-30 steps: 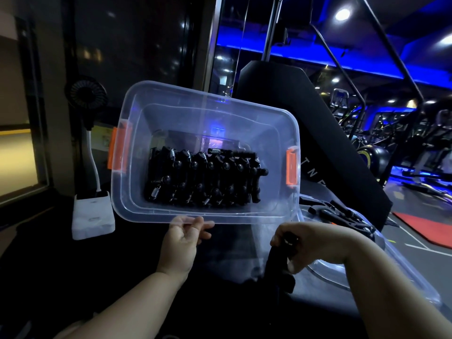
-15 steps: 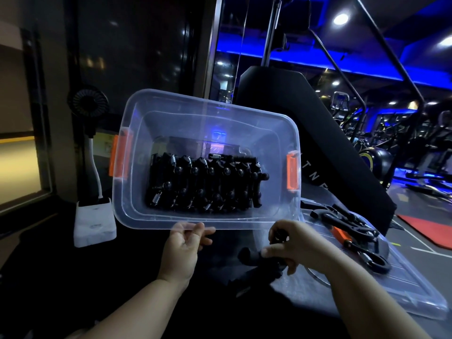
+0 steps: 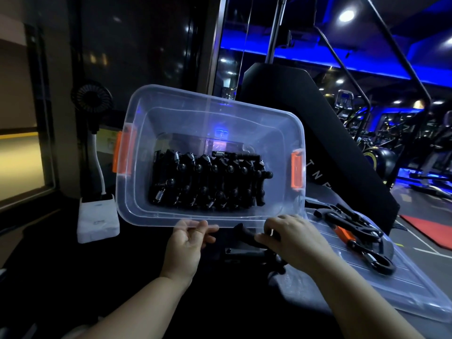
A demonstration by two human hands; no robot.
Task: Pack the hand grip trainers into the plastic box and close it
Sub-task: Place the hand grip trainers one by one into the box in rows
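A clear plastic box point(image 3: 276, 133) with orange side latches is tilted up so its open mouth faces me. A row of several black hand grip trainers point(image 3: 208, 182) with metal springs lies packed along its lower wall. My left hand point(image 3: 188, 243) pinches the box's near rim. My right hand point(image 3: 291, 238) grips another black hand grip trainer point(image 3: 247, 237) just below the rim. The clear lid point(image 3: 367, 285) lies flat to the right, with several more trainers point(image 3: 354, 228) on it, one with an orange handle.
A white base with a small black fan point(image 3: 97, 216) stands left of the box. A black gym machine panel point(image 3: 318, 133) rises behind the box. The surface under my arms is dark. A gym floor with equipment stretches off to the right.
My right hand has lifted the black trainer from low beside the lid up toward the box's near rim. The box and my left hand have stayed about where they were.
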